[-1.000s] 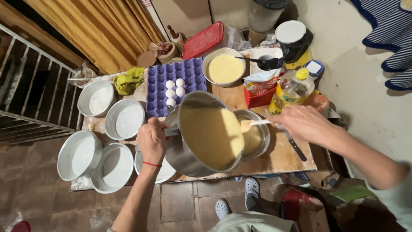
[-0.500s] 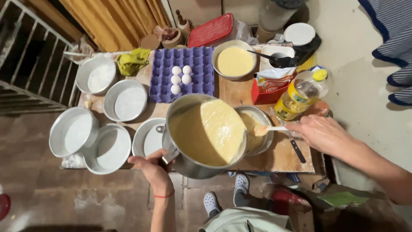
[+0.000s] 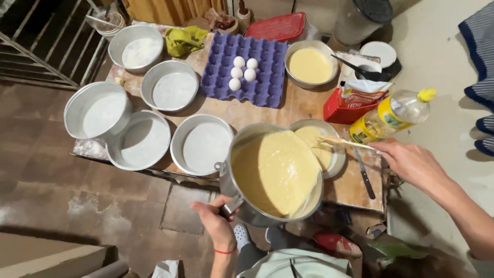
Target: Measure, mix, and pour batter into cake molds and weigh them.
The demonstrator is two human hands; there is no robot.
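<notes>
My left hand (image 3: 216, 222) grips the side handle of a big metal pot (image 3: 242, 208) full of yellow batter (image 3: 272, 172), held tilted over the table's front edge. My right hand (image 3: 411, 162) holds a spatula (image 3: 345, 143) whose batter-coated tip rests over a round metal cake pan (image 3: 334, 167) partly filled with batter, just right of the pot. An empty lined round pan (image 3: 203, 144) sits left of the pot.
Several more empty round pans (image 3: 98, 110) stand on the wooden table (image 3: 355, 188). At the back are a purple egg tray (image 3: 247, 77) with eggs, a batter bowl (image 3: 309, 64), a red lid (image 3: 278, 25); an oil bottle (image 3: 393, 116), red carton and knife (image 3: 364, 177) lie right.
The pot has shifted toward the table's front edge. My left hand has slid down from the pot's side to its near handle. My right hand still holds the spatula over the small pan.
</notes>
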